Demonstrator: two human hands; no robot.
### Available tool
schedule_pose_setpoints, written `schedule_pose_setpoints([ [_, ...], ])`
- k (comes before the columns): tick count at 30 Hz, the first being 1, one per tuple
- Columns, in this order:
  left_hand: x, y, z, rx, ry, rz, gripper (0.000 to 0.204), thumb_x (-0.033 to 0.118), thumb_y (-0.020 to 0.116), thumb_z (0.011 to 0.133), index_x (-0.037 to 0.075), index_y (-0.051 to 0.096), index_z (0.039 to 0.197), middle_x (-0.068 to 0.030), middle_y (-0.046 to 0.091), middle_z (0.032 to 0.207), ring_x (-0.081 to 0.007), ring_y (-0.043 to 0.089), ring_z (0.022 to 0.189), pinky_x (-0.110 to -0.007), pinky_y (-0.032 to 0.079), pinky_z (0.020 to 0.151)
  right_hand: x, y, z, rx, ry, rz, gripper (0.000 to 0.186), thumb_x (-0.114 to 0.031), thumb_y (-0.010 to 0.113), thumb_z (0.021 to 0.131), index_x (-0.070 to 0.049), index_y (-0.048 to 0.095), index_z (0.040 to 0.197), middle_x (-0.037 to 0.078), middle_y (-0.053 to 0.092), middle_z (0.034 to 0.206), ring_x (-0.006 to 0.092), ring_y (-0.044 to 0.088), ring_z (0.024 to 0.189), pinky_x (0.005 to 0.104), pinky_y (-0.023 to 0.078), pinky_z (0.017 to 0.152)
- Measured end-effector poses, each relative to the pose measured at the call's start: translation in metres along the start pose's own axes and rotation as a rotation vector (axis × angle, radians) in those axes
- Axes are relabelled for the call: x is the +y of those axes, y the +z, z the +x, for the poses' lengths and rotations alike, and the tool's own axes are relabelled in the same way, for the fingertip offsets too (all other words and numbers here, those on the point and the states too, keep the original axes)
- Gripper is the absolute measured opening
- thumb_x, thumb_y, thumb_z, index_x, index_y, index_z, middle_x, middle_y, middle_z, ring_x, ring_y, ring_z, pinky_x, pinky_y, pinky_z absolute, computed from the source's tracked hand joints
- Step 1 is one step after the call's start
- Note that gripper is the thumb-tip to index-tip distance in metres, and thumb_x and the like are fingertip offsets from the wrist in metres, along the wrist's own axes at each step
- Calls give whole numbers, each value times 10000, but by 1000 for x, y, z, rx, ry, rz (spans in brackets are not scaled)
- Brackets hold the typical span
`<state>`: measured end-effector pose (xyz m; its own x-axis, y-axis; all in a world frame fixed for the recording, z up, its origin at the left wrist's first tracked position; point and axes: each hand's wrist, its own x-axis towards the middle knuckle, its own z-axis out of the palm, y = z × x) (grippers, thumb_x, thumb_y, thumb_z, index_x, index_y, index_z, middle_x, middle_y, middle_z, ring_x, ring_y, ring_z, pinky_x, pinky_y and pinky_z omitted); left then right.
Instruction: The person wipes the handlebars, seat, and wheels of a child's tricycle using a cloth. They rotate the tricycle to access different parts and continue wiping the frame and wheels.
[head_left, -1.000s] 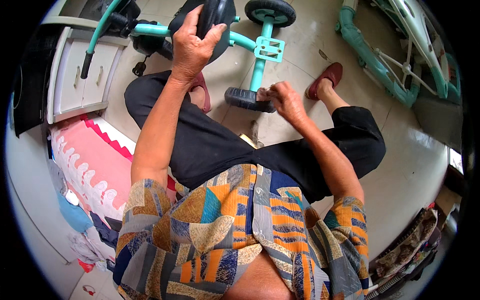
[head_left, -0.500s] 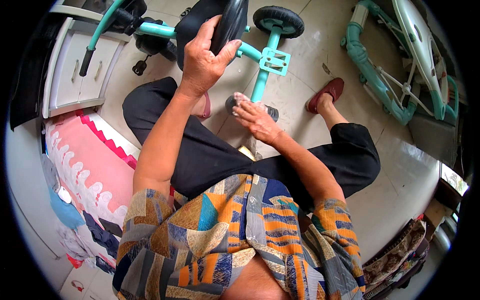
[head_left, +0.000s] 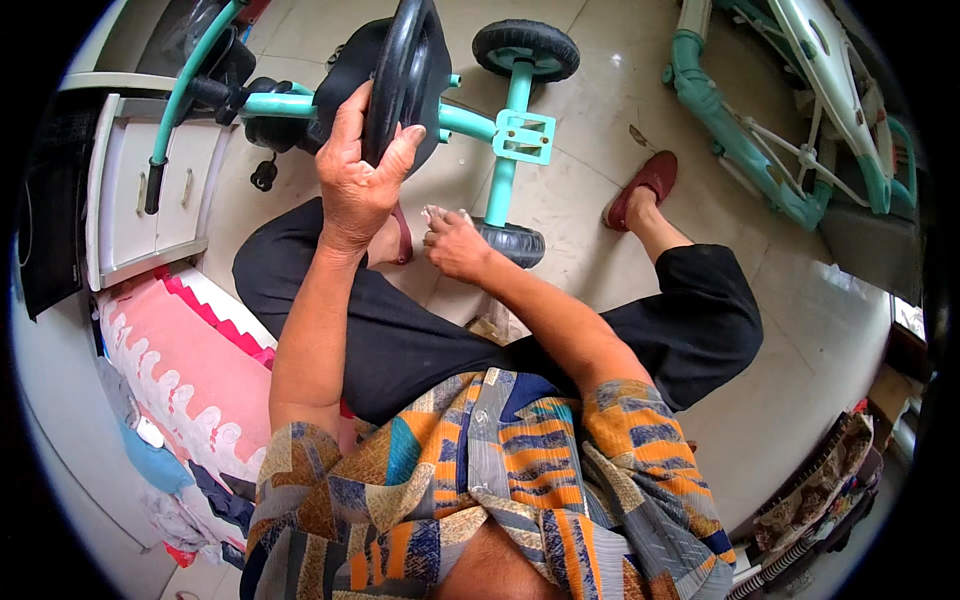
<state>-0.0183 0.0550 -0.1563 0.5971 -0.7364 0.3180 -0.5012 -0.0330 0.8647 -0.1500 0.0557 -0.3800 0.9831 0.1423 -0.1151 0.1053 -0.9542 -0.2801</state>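
Observation:
A teal tricycle (head_left: 478,124) with black wheels stands in front of my legs, its handlebar (head_left: 178,95) off to the left. My left hand (head_left: 358,190) grips the black seat (head_left: 397,75) at its raised back edge, thumb on one side and fingers on the other. A crumpled whitish cloth or tissue (head_left: 437,212) pokes out of the curled fingers of my right hand (head_left: 458,248). That hand is just left of the nearer rear wheel (head_left: 515,244). The farther rear wheel (head_left: 525,52) sits at the other end of the teal axle.
At the left are a white cabinet (head_left: 160,185) and a pink cover (head_left: 180,375) with white trim. A folded teal and white frame (head_left: 740,130) lies at the upper right. Bundled fabric (head_left: 810,500) is at the lower right. My feet in dark red shoes (head_left: 645,185) straddle the tricycle's rear.
My right hand has gone from over the nearer rear wheel to its left, and its fingers have curled in. My left hand keeps its grip on the seat. The view has shifted slightly.

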Motion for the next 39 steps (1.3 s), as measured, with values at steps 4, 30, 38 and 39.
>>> schedule_pose_setpoints([
  [4, 6, 3, -2, -30, 3, -7, 475, 115, 725, 860, -38, 522, 1261, -106, 681, 963, -144, 653, 826, -267, 532, 766, 21, -21, -62, 353, 174, 208, 271, -195, 552, 822, -122, 683, 1048, 68, 648, 1229, 281, 536, 1221, 392, 429, 983],
  [30, 6, 2, -10, -40, -20, 7, 506, 100, 714, 856, -52, 497, 1287, -88, 648, 976, -126, 615, 814, -259, 511, 769, 128, -52, -6, 788, 661, 248, 456, -186, 698, 818, -54, 546, 1227, 146, 567, 1301, 335, 500, 1244, 470, 387, 1036],
  [38, -2, 3, -14, -22, -21, 15, 534, 88, 722, 850, -63, 487, 1305, -80, 638, 1033, -104, 606, 818, -232, 505, 767, 158, -30, -59, 640, 712, 86, 469, -204, 633, 859, -115, 534, 1309, 119, 507, 1405, 335, 433, 1334, 477, 344, 1083],
  [39, -2, 3, -13, -29, -15, 8, 535, 87, 723, 851, -63, 485, 1307, -79, 638, 1034, -102, 604, 819, -231, 504, 769, 160, -25, -64, 647, 737, 97, 456, -185, 618, 867, -120, 537, 1311, 120, 506, 1407, 338, 431, 1336, 472, 344, 1085],
])
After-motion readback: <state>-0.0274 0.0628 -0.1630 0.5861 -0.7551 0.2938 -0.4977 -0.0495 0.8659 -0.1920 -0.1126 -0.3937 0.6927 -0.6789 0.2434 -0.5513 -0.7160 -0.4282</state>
